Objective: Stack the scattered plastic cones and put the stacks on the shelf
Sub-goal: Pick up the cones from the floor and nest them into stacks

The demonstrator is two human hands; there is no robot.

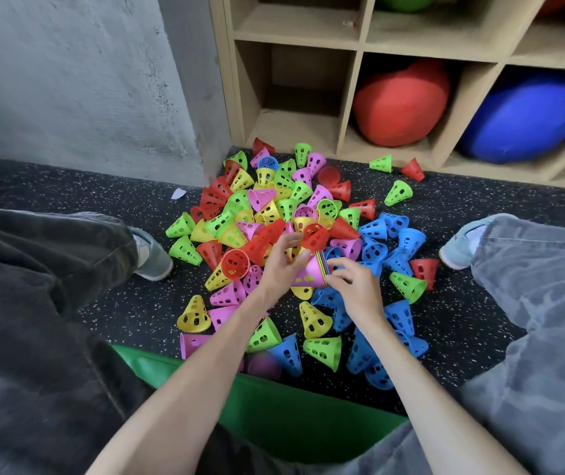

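Observation:
Several perforated plastic cones in red, yellow, green, pink and blue lie in a pile on the dark speckled floor. My left hand grips a short stack of nested cones, pink outermost, lying sideways over the pile. My right hand pinches the stack's coloured rims at its wide end. A wooden cubby shelf stands behind the pile; its lower left compartment holds nothing.
A red ball and a blue ball fill two lower shelf compartments. My shoes flank the pile. A green mat lies under me. A concrete wall is at left.

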